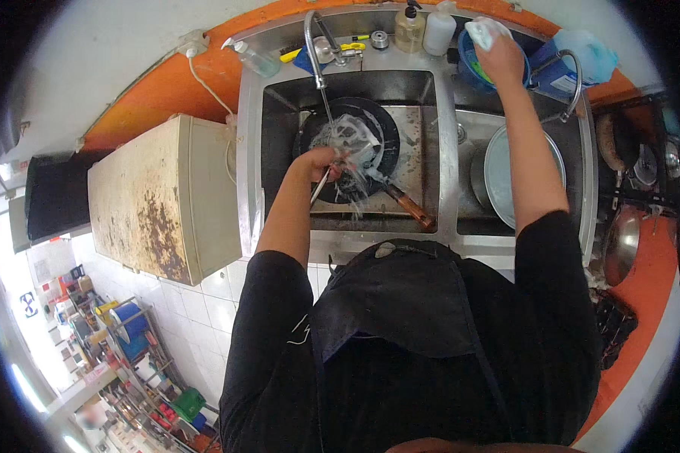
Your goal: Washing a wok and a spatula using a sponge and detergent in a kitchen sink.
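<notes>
Water runs from a flexible metal faucet (313,56) into a dark frying pan (390,125) with a brown handle, which lies in the left basin. Over the pan, my left hand (323,163) is closed around the thin metal handle of a utensil (319,187); splashing water hides the utensil's far end. My right hand (498,54) grips a white, foamy cloth or sponge (480,33) above a blue tub (468,52) behind the right basin. Something green shows inside the tub.
A round metal lid or tray (495,170) rests over a pot in the right basin. Pump bottles (410,31), a yellow-handled tool (291,55) and a blue jug (563,82) line the back ledge. A rusty white cabinet (210,198) stands left; pans (622,243) hang right.
</notes>
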`<action>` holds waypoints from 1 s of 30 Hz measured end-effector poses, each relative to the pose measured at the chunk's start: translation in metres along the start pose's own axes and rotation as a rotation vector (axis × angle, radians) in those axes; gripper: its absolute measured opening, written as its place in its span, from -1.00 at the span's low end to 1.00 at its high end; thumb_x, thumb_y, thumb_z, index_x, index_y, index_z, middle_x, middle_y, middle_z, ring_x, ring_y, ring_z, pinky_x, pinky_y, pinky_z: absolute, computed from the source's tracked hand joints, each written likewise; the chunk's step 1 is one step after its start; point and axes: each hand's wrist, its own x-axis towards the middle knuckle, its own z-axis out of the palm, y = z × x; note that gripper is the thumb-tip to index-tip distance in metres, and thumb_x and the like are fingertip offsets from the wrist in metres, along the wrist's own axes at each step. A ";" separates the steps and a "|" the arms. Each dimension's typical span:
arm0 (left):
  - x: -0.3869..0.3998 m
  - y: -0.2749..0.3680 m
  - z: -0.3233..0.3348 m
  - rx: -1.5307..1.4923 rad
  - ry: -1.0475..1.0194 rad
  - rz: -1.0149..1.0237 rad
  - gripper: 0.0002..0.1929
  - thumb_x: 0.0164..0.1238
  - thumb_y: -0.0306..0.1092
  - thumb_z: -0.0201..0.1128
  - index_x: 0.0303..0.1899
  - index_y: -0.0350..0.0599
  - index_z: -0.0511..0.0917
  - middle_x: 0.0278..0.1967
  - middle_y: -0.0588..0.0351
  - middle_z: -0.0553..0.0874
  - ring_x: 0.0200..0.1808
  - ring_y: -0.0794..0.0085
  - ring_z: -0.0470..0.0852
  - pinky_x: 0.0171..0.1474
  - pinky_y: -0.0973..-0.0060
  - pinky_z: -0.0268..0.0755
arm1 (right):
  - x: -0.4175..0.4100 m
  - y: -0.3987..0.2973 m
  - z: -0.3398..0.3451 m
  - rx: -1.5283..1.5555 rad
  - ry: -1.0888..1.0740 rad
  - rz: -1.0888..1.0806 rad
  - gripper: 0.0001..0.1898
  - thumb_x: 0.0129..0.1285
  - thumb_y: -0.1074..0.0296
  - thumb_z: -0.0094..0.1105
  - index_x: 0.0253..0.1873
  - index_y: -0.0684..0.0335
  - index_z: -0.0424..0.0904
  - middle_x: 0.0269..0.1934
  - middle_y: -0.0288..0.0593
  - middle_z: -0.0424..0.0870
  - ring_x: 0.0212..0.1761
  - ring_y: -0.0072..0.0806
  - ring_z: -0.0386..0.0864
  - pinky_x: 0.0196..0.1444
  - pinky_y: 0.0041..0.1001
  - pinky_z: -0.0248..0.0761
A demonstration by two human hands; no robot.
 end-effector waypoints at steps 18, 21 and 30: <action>0.001 -0.052 -0.025 0.034 -0.100 -0.043 -0.73 0.40 -0.34 0.13 0.05 -0.18 0.44 -0.22 -0.02 0.74 -0.77 0.70 0.17 -0.74 0.75 0.17 | -0.181 -0.216 0.090 0.865 -1.004 0.386 -0.11 -0.12 0.06 0.55 0.29 0.35 0.32 0.14 0.14 0.52 0.21 -0.10 0.48 0.20 -0.28 0.34; 0.004 -0.054 -0.035 0.211 -0.077 -0.153 -0.81 0.48 -0.37 -0.03 -0.05 -0.20 0.50 -0.29 -0.05 0.74 -0.76 0.69 0.26 -0.71 0.65 0.17 | -0.216 -0.245 0.114 0.874 -1.050 0.433 -0.39 0.08 0.30 0.34 0.26 0.31 0.38 0.05 0.07 0.59 0.09 -0.25 0.56 0.10 -0.39 0.39; 0.014 -0.047 -0.014 1.360 0.590 0.357 -0.59 0.31 -0.09 0.16 -0.03 -0.29 0.56 -0.11 -0.20 0.69 -0.22 0.11 0.72 -0.20 0.19 0.55 | -0.243 -0.219 0.158 1.236 -1.035 1.079 -0.77 0.33 0.24 0.18 -0.03 0.23 0.60 -0.22 -0.25 0.68 -0.22 -0.51 0.59 -0.15 -0.46 0.43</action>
